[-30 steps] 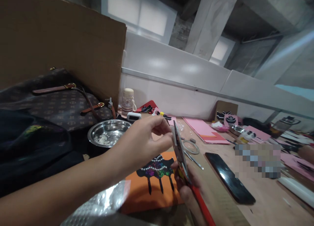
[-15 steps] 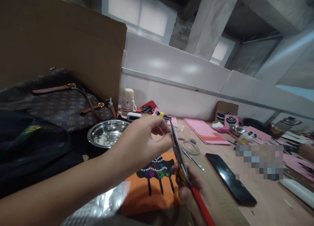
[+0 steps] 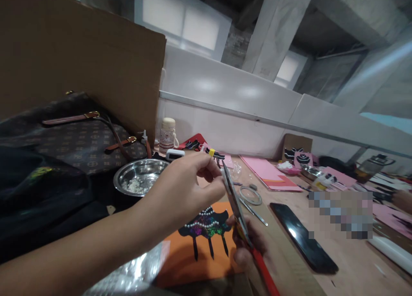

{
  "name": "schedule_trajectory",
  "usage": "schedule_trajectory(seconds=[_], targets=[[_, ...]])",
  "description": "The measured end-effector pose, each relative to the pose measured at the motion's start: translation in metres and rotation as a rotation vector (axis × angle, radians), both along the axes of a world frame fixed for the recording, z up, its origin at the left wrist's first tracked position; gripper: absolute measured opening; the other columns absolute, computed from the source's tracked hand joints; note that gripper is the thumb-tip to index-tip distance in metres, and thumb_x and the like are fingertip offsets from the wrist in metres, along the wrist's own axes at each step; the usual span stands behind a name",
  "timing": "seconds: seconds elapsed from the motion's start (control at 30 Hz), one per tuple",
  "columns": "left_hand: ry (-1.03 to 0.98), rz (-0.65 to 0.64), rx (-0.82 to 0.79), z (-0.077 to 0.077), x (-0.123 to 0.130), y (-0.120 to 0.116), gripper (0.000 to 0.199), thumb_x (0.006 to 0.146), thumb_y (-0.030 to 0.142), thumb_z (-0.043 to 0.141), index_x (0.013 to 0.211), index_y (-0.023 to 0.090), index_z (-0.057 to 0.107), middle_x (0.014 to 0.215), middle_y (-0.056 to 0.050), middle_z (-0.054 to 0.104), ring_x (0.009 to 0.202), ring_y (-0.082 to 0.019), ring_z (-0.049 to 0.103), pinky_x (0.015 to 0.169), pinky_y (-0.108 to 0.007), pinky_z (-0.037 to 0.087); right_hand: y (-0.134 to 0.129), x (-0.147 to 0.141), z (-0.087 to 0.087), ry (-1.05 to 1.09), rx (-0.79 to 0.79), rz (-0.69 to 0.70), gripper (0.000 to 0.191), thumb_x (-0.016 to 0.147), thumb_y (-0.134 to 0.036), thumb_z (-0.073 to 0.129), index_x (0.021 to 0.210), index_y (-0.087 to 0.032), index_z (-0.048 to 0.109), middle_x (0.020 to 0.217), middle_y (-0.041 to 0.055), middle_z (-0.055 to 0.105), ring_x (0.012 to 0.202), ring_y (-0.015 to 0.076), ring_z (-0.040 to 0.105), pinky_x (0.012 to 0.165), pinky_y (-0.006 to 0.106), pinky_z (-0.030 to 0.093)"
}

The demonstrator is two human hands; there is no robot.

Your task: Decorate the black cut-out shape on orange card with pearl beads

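My left hand (image 3: 196, 178) is closed in a pinch, thumb against fingertips, beside the tips of a pair of scissors. Whatever is between those fingertips is too small to make out. Held in my right hand (image 3: 249, 240), the scissors (image 3: 232, 191) point up and away, their red handle (image 3: 265, 274) running down toward me. Below both hands lies a black scalloped piece (image 3: 206, 227) with rows of white beads, shiny coloured patches and thin black prongs. It rests on an orange sheet (image 3: 180, 266); my left hand and wrist hide part of it.
A steel bowl (image 3: 124, 171) of small white pieces stands behind my left forearm. Right of the scissors are tweezers (image 3: 254, 212), a ring-shaped coil (image 3: 251, 196) and a black phone (image 3: 302, 236). Pink sheets (image 3: 267, 171) lie farther back. Another person's hand (image 3: 402, 199) shows at far right.
The scissor blades look slightly more parted at the tips. Both hands stay in nearly the same place, and the view has shifted very slightly.
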State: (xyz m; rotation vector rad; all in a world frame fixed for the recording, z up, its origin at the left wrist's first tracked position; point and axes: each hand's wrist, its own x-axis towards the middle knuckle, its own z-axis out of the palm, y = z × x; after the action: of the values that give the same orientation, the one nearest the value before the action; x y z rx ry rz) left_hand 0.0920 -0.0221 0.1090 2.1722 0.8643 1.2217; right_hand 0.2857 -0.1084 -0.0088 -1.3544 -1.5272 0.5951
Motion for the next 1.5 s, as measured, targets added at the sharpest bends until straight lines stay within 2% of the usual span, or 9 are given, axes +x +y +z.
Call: schedule_trajectory(seconds=[0.33, 0.5, 0.73, 0.9, 1.07, 1.17, 1.27, 1.37, 1.5], targets=[[0.005, 0.018, -0.006, -0.001, 0.0, 0.002, 0.009, 0.078, 0.023, 0.059, 0.07, 0.021, 0.062, 0.073, 0.004, 0.064, 0.07, -0.014, 0.055, 0.065, -0.027, 0.038, 0.006, -0.001, -0.002, -0.018, 0.081, -0.042, 0.037, 0.084, -0.05, 0.062, 0.109, -0.023, 0.057, 0.067, -0.0037, 0.044, 0.054, 0.0141, 0.044, 0.05, 0.025, 0.041], [-0.004, 0.017, -0.016, -0.002, 0.0, 0.002, 0.009, 0.078, 0.024, 0.059, 0.07, 0.022, 0.062, 0.073, 0.005, 0.064, 0.07, -0.014, 0.054, 0.064, -0.027, 0.038, 0.006, 0.001, -0.003, -0.002, 0.086, -0.083, 0.04, 0.081, -0.05, 0.064, 0.109, -0.022, 0.058, 0.066, -0.0037, 0.042, 0.054, 0.0142, 0.044, 0.052, 0.026, 0.044], [-0.005, 0.007, -0.028, -0.002, 0.0, 0.001, 0.009, 0.078, 0.022, 0.057, 0.07, 0.021, 0.061, 0.073, 0.004, 0.063, 0.069, -0.014, 0.054, 0.064, -0.026, 0.037, 0.005, 0.002, 0.003, 0.057, 0.005, -0.002, 0.036, 0.078, -0.044, 0.067, 0.106, -0.022, 0.062, 0.065, -0.0038, 0.042, 0.054, 0.0136, 0.046, 0.048, 0.024, 0.044], [0.004, 0.006, -0.028, 0.0, 0.0, 0.0, 0.01, 0.079, 0.022, 0.057, 0.07, 0.021, 0.061, 0.072, 0.004, 0.063, 0.069, -0.014, 0.054, 0.064, -0.026, 0.038, 0.002, -0.002, 0.013, 0.12, -0.11, -0.045, 0.038, 0.073, -0.04, 0.069, 0.107, -0.023, 0.063, 0.069, -0.0014, 0.051, 0.052, 0.0145, 0.049, 0.045, 0.025, 0.046], [0.017, 0.005, -0.053, 0.001, 0.0, 0.001, 0.009, 0.078, 0.022, 0.058, 0.07, 0.02, 0.061, 0.075, 0.003, 0.064, 0.07, -0.015, 0.055, 0.066, -0.027, 0.039, -0.003, -0.002, 0.025, 0.081, -0.21, -0.053, 0.035, 0.071, -0.03, 0.077, 0.105, -0.024, 0.069, 0.071, -0.0004, 0.058, 0.056, 0.0161, 0.057, 0.05, 0.027, 0.052], [0.022, 0.01, -0.061, 0.002, 0.0, 0.001, 0.008, 0.078, 0.022, 0.058, 0.071, 0.02, 0.061, 0.075, 0.003, 0.064, 0.071, -0.015, 0.055, 0.066, -0.027, 0.039, -0.007, 0.0, 0.028, 0.064, -0.223, -0.046, 0.032, 0.083, -0.032, 0.074, 0.112, -0.021, 0.066, 0.082, 0.0014, 0.064, 0.064, 0.0159, 0.061, 0.055, 0.027, 0.055], [0.033, 0.022, -0.079, 0.004, 0.0, -0.001, 0.009, 0.078, 0.023, 0.058, 0.071, 0.02, 0.063, 0.075, 0.003, 0.064, 0.07, -0.014, 0.055, 0.065, -0.026, 0.039, -0.01, 0.002, 0.031, 0.041, -0.226, -0.04, 0.029, 0.097, -0.035, 0.063, 0.12, -0.018, 0.062, 0.108, 0.0057, 0.066, 0.085, 0.0182, 0.067, 0.071, 0.033, 0.059], [0.048, 0.024, -0.09, 0.005, -0.001, -0.001, 0.009, 0.077, 0.022, 0.057, 0.071, 0.02, 0.063, 0.073, 0.003, 0.063, 0.067, -0.014, 0.054, 0.063, -0.026, 0.038, -0.01, 0.007, 0.034, 0.013, -0.21, -0.045, 0.031, 0.098, -0.035, 0.061, 0.124, -0.019, 0.06, 0.125, 0.009, 0.062, 0.102, 0.0226, 0.065, 0.085, 0.042, 0.057], [0.048, 0.016, -0.098, 0.005, -0.001, 0.0, 0.009, 0.077, 0.023, 0.057, 0.07, 0.02, 0.064, 0.066, 0.004, 0.059, 0.061, -0.013, 0.05, 0.06, -0.025, 0.037, -0.006, 0.015, 0.034, -0.028, -0.196, -0.05, 0.031, 0.098, -0.035, 0.061, 0.125, -0.02, 0.06, 0.128, 0.0094, 0.061, 0.105, 0.0234, 0.064, 0.088, 0.044, 0.056]])
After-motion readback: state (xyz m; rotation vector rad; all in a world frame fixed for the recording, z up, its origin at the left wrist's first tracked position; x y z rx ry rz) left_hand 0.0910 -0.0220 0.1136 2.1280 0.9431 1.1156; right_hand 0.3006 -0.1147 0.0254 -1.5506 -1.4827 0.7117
